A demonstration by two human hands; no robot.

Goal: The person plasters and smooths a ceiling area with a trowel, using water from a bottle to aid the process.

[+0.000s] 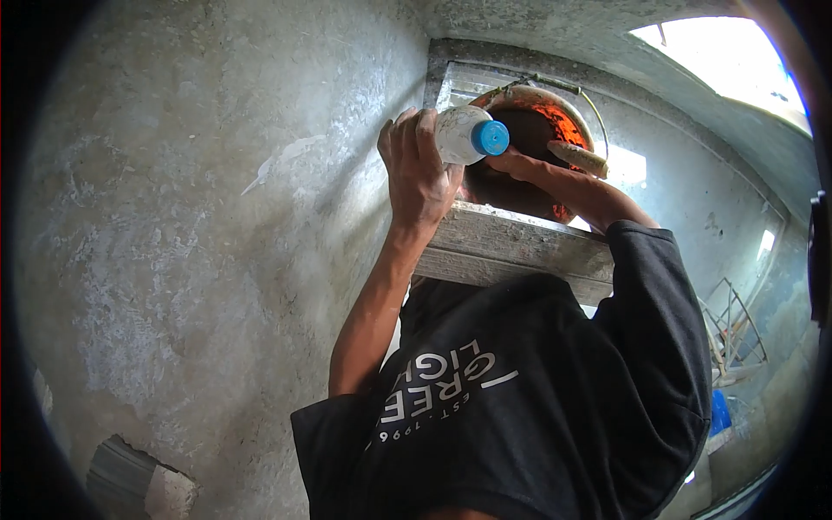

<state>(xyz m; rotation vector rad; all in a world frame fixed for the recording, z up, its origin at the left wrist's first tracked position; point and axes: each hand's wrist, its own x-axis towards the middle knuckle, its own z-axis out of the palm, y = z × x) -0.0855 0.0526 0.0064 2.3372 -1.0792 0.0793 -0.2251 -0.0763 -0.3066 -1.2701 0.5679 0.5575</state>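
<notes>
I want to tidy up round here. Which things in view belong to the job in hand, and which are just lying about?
Likely in the job:
bottle, in the left hand
bucket
pale piece at its rim

Probably lying about:
metal frame
blue thing, too small to name

Bucket [582,113] base hidden behind plank [520,243], right hand [515,163] partly hidden by bottle [456,135], shirt [555,390] cut off by bottom edge

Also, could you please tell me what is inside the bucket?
The bucket holds a dark mass, with splattered orange inner wall beside it. The bottle and right hand hide part; what lies behind them cannot be seen.
</notes>
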